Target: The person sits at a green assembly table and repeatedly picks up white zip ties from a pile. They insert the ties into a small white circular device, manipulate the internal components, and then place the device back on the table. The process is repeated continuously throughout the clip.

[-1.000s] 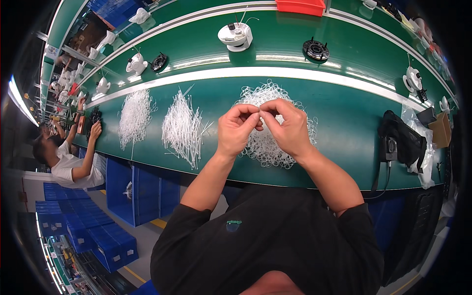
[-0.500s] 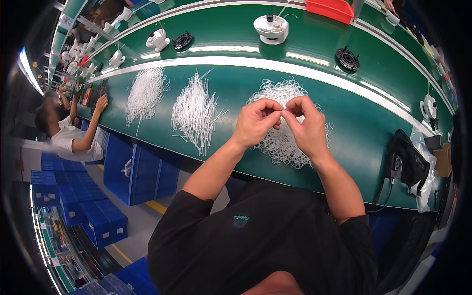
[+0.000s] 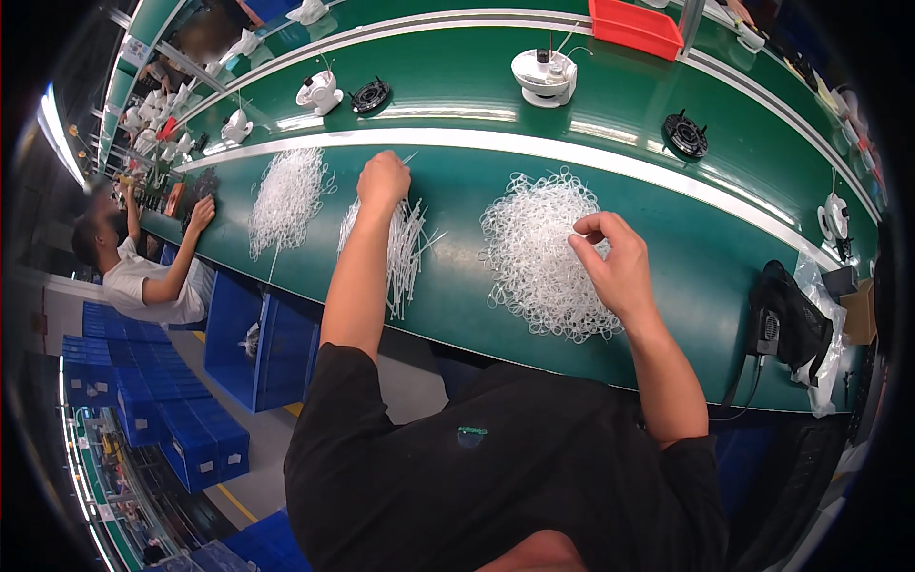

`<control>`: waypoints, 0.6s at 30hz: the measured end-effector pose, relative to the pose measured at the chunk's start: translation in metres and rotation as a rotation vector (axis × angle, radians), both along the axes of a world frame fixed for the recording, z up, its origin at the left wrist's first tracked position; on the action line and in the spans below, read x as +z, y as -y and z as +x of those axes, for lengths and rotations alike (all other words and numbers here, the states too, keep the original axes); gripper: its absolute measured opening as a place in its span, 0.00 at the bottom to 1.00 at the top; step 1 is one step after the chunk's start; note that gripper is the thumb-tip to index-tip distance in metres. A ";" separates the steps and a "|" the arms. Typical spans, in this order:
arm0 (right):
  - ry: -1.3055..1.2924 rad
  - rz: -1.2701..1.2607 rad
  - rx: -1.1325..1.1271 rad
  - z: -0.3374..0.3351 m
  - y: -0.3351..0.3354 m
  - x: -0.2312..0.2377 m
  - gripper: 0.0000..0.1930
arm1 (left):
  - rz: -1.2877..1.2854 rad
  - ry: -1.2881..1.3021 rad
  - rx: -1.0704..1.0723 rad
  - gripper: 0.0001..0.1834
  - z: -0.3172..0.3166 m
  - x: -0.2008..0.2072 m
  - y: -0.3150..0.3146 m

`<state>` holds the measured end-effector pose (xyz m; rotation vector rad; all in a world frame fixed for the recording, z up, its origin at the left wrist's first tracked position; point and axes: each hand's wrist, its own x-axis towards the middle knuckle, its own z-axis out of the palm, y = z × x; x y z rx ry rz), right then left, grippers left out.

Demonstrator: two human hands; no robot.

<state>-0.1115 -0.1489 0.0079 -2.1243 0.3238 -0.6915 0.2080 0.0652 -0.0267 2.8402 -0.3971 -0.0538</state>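
Note:
My left hand (image 3: pixel 383 179) reaches out to the far end of a heap of straight white cable ties (image 3: pixel 405 250) on the green bench (image 3: pixel 705 276), its fingers closed on a tie. Over a mound of small white plastic rings (image 3: pixel 538 253) my right hand (image 3: pixel 615 259) hovers with its fingertips pinched on one ring at the mound's right side. A second, looser pile of white ties (image 3: pixel 286 195) lies further left.
White round devices (image 3: pixel 543 74) and black round parts (image 3: pixel 684 135) sit on the far belt, with a red tray (image 3: pixel 637 27) behind. A black bag (image 3: pixel 791 329) hangs at the bench's right end. Another person (image 3: pixel 143 276) works at the left, above blue crates (image 3: pixel 143 400).
My hands were together over the ring mound. Now they have parted: the left hand has gone out to the cable ties and the right has dropped onto the rings.

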 end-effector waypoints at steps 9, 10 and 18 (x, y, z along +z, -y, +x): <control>-0.018 -0.020 0.031 0.002 0.000 -0.005 0.07 | 0.077 -0.041 0.020 0.15 0.012 -0.014 0.008; -0.021 -0.026 0.030 0.002 -0.001 -0.006 0.07 | 0.078 -0.060 0.011 0.15 0.015 -0.014 0.009; -0.030 -0.016 0.073 0.000 -0.001 -0.004 0.06 | -0.433 -0.043 -0.117 0.12 0.022 -0.012 0.003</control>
